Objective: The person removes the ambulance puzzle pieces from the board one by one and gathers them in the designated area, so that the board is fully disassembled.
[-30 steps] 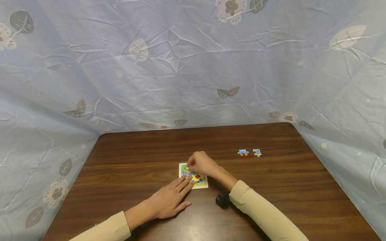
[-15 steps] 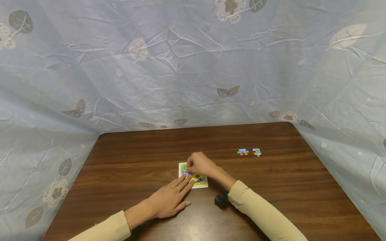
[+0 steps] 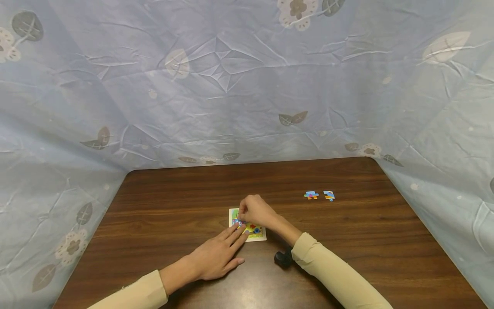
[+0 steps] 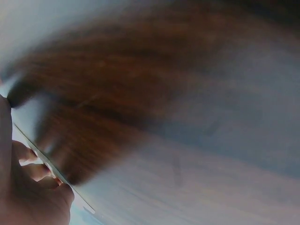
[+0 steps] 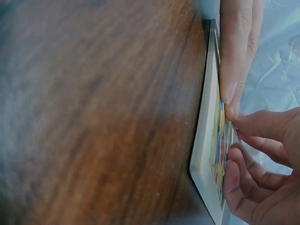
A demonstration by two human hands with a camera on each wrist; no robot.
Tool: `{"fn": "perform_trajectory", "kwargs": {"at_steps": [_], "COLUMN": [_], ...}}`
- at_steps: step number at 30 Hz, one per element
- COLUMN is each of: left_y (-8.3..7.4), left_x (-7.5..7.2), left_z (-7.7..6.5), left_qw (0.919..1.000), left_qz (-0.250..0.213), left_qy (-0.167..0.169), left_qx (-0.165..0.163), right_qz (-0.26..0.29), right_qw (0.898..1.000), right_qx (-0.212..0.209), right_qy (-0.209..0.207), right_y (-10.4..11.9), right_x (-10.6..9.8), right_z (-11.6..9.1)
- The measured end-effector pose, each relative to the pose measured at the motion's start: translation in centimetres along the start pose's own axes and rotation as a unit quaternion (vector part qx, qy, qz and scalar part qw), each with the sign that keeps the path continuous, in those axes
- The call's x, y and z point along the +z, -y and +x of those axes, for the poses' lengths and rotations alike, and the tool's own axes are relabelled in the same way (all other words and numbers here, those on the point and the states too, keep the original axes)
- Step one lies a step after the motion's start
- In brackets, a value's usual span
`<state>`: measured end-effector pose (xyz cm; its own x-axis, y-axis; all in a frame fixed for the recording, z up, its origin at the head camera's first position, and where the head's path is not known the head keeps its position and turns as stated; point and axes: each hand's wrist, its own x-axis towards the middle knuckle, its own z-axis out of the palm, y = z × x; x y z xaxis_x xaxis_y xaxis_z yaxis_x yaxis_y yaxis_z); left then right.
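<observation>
A small jigsaw puzzle board (image 3: 264, 237) with a white border and a yellow, blue and green picture lies on the table. My left hand (image 3: 218, 255) rests flat across its near left part, fingers straight and thumb out on the wood. Over the board's far side, my right hand (image 3: 260, 211) bends down with thumb and forefinger together. In the right wrist view those fingers pinch the thin edge of a puzzle piece (image 5: 236, 136) close against the picture, beside the left fingertips (image 5: 229, 91). Most of that piece is hidden behind the fingers.
Two loose puzzle pieces, one blue and pink (image 3: 311, 195) and one blue and orange (image 3: 329, 195), lie at the back right of the brown wooden table (image 3: 173, 193). A black device (image 3: 283, 259) sits under the right wrist. Pale floral cloth (image 3: 247, 98) surrounds the table.
My right hand has shifted very slightly left and closer over the board, covering a bit more of the picture. The left hand and the two loose pieces stay where they were.
</observation>
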<state>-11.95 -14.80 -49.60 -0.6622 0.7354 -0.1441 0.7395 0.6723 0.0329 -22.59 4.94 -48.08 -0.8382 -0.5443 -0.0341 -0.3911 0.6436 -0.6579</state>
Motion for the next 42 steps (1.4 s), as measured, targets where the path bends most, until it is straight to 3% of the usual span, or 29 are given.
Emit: {"fn": "perform_trajectory", "kwargs": {"at_steps": [19, 26, 37, 42], "left_y": [0.1, 0.0, -0.2, -0.1], "left_x": [0.1, 0.2, 0.3, 0.4], "left_z": [-0.2, -0.2, -0.2, -0.2], "left_qw": [1.0, 1.0, 0.9998, 0.9998], "left_qz": [-0.003, 0.0, 0.016, 0.015], "left_qy": [0.007, 0.002, -0.011, -0.011], "left_qx": [-0.001, 0.001, 0.002, 0.004], "right_qz": [0.04, 0.069, 0.162, 0.214], "right_qw": [0.999, 0.997, 0.985, 0.974], "right_qx": [-0.001, 0.009, 0.021, 0.023], "right_qy": [0.004, -0.017, -0.064, -0.076], "right_y": [0.3, -0.2, -1.4, -2.3], "right_x": [-0.1, -0.6, -3.2, -4.4], "right_z": [0.0, -0.2, -0.7, -1.2]}}
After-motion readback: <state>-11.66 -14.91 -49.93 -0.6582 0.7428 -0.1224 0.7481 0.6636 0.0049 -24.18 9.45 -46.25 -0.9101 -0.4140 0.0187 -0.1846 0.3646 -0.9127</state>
